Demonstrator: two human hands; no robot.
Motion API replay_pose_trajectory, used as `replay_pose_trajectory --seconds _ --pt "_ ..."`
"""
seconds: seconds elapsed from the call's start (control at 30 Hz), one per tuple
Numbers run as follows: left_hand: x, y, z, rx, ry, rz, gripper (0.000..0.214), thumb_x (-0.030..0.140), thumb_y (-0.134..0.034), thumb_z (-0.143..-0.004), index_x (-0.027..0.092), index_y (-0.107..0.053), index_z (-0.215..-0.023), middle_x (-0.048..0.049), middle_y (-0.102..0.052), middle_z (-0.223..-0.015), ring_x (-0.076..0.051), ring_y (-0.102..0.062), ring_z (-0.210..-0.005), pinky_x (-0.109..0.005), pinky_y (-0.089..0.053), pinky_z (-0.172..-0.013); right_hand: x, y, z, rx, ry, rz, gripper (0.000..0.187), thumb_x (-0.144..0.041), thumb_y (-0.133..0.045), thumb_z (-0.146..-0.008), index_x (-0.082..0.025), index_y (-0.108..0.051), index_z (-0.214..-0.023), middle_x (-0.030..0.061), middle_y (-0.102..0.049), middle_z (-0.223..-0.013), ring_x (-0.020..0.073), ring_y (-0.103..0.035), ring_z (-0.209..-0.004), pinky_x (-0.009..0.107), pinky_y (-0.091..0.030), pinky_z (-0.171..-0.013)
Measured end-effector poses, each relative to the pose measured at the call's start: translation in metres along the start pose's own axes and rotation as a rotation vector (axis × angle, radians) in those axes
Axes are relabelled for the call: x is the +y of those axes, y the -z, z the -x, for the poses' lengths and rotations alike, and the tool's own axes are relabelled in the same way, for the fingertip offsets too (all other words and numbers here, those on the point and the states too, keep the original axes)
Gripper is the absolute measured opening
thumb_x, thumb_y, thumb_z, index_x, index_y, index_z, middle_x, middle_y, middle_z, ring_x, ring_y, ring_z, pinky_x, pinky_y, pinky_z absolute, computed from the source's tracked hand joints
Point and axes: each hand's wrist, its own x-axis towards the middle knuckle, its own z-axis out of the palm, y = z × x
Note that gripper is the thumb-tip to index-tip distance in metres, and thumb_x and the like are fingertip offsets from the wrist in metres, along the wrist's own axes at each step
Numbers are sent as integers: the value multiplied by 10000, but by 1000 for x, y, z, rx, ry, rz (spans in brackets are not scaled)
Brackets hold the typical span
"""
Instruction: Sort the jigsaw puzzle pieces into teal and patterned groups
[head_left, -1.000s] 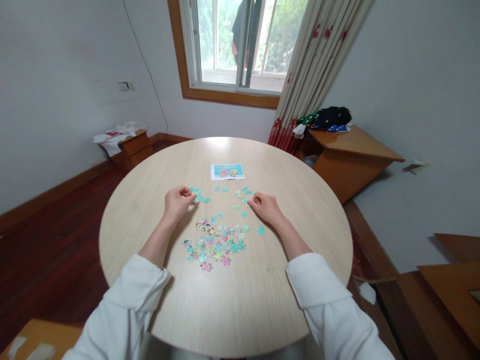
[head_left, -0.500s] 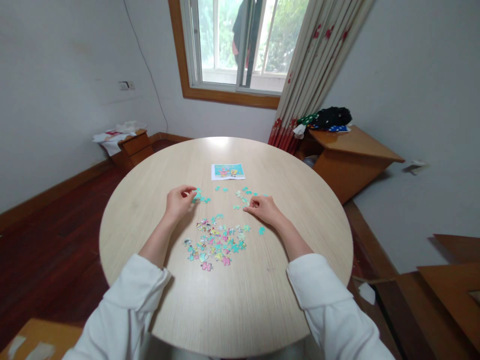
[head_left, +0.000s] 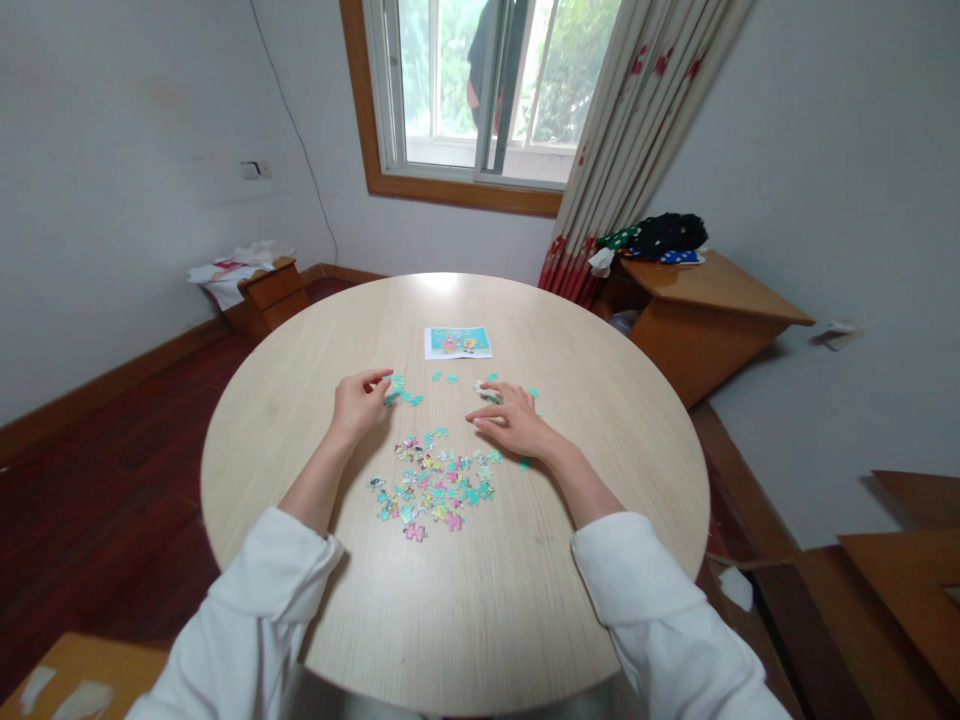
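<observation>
A pile of small colourful puzzle pieces [head_left: 431, 485] lies on the round pale wooden table [head_left: 450, 620]. More teal pieces [head_left: 446, 378] are scattered beyond it. My left hand [head_left: 358, 402] is curled, thumb and fingers pinched beside a teal cluster of joined pieces [head_left: 401, 393]. My right hand [head_left: 512, 420] lies with fingers stretched out flat over the teal pieces to the right of the pile. A printed reference picture [head_left: 457, 342] sits further back on the table.
A wooden desk [head_left: 705, 300] with dark cloth on it stands at the right by the curtain [head_left: 637, 130]. A low wooden cabinet [head_left: 266, 290] with papers is at the left wall. A person stands outside the window [head_left: 487, 80]. Cardboard lies at the bottom left.
My right hand has shifted left and down towards the pile, and its fingers have spread from a pinch to flat. My left hand has barely moved.
</observation>
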Motion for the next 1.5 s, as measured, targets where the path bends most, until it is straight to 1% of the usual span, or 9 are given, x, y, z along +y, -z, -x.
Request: replay_pose_trajectory --seconds 0.17,0.3,0.47,0.67,0.8,1.0,1.2,1.37,1.5 --pt "0 0 -1 -6 -1 14 321 299 -560 -740 110 -738 -929 -91 -720 -808 -137 -534 -601 -262 -425 -592 6 1 0 9 -106 63 336 -371 -428 -939 -294 -657 -1172 96 -446 -1394 263 -360 -1300 488 -242 -1068" --pt "-2 -1 -2 -13 -21 23 301 290 -545 -750 111 -733 -902 -89 -714 -813 -145 -557 -642 -261 -421 -617 14 20 7 41 -133 51 548 -417 -549 -864 -317 -441 -1392 93 -348 -1465 281 -293 -1355 481 -222 -1098" --pt "-3 -3 -3 -15 -14 40 280 314 -550 -740 130 -722 -861 -42 -660 -692 -140 -533 -609 -248 -391 -572 34 42 21 -152 -200 41 1015 -488 -763 -643 -367 -206 -1482 79 -91 -1576 357 -76 -1434 549 -137 -1116" --pt "2 -1 0 9 -5 40 255 363 -567 -715 149 -692 -773 43 -450 -483 -106 -399 -481 -239 -305 -489 54 39 27 -355 -173 26 1210 -539 -811 -540 -331 -106 -1502 115 -61 -1586 351 -52 -1442 529 -139 -1127" --pt "5 0 2 -4 3 44 225 332 -554 -700 155 -675 -769 59 -414 -465 -99 -382 -460 -233 -304 -484 55 34 25 -362 -219 64 1184 -547 -811 -535 -346 -148 -1495 116 -49 -1587 367 -52 -1439 549 -124 -1120" --pt "-4 0 -1 10 15 35 278 320 -544 -664 144 -674 -836 42 -489 -514 -111 -442 -495 -234 -334 -511 40 28 18 -205 -359 99 917 -552 -679 -722 -315 -227 -1484 133 -79 -1581 340 -50 -1444 540 -88 -1125" --pt "-15 -3 -6 -32 7 -9 294 295 -584 -641 147 -669 -879 -19 -618 -671 -140 -537 -599 -247 -409 -573 39 11 10 -135 -367 42 777 -587 -433 -870 -294 -100 -1508 110 -85 -1586 296 -31 -1452 533 -99 -1129" --pt "-22 -4 -9 -34 -3 -179 296 272 -577 -707 147 -667 -961 -120 -687 -965 -220 -634 -859 -330 -487 -796 45 -4 6 -71 -391 12 758 -617 -297 -897 -238 -78 -1516 131 -105 -1581 315 -51 -1449 530 -112 -1133" --pt "-27 -7 -7 -56 -53 -341 406 161 -508 -734 115 -623 -1121 -186 -602 -1247 -288 -524 -1206 -401 -369 -1039 36 -11 1 -98 -406 107 769 -609 -298 -903 -185 -105 -1515 158 -124 -1572 336 -62 -1443 514 -110 -1138"
